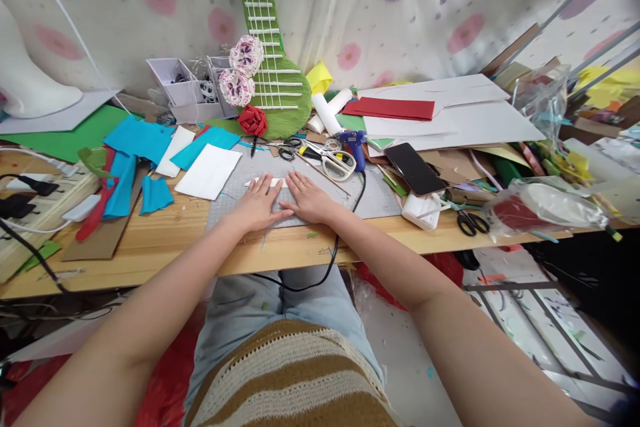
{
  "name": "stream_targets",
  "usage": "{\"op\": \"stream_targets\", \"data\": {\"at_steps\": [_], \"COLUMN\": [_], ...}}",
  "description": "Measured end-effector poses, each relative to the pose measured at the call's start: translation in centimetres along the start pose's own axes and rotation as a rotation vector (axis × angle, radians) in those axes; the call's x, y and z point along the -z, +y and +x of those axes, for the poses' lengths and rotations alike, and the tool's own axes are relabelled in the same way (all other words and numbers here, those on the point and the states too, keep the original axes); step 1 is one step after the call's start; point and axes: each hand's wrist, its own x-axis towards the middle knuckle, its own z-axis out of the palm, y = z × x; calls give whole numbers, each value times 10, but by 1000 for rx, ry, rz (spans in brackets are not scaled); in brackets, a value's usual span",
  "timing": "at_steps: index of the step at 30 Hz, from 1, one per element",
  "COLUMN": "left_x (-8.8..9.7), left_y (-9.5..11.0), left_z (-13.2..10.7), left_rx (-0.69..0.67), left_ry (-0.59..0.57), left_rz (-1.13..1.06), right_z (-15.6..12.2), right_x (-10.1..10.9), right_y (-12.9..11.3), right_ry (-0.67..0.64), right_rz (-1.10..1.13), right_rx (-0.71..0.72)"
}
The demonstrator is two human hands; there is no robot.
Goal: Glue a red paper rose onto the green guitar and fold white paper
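My left hand point(259, 203) and my right hand point(309, 198) lie flat side by side on a grey cutting mat point(373, 200), fingers stretched out. Their fingertips press on a small white paper strip point(265, 182) at the mat's middle. Neither hand grips anything. White-handled scissors point(334, 160) and a blue glue gun point(354, 142) lie just beyond my right hand, the gun's black cord running off the table edge.
A black phone point(415, 169) and black scissors point(469, 221) lie right. White and red sheets point(440, 110) are stacked at the back right. Blue paper scraps point(140, 147), a white sheet point(209, 171) and a power strip point(45, 203) sit left. A green paper guitar point(273, 73) leans behind.
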Motion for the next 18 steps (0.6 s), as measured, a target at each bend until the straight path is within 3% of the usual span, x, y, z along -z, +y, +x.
{"op": "stream_targets", "data": {"at_steps": [9,13,18], "left_x": [-3,-4,-7], "left_y": [-3,-2,-1], "left_z": [1,1,1], "left_rx": [-9,-16,-17], "left_ry": [8,10,20], "left_rz": [-38,-39,-28], "right_z": [-17,-12,-6], "right_x": [9,12,8], "right_y": [15,6,-7], "right_ry": [-88,-18,11], "right_rz": [5,-37,-50], "right_rx": [-58,-82,-8]}}
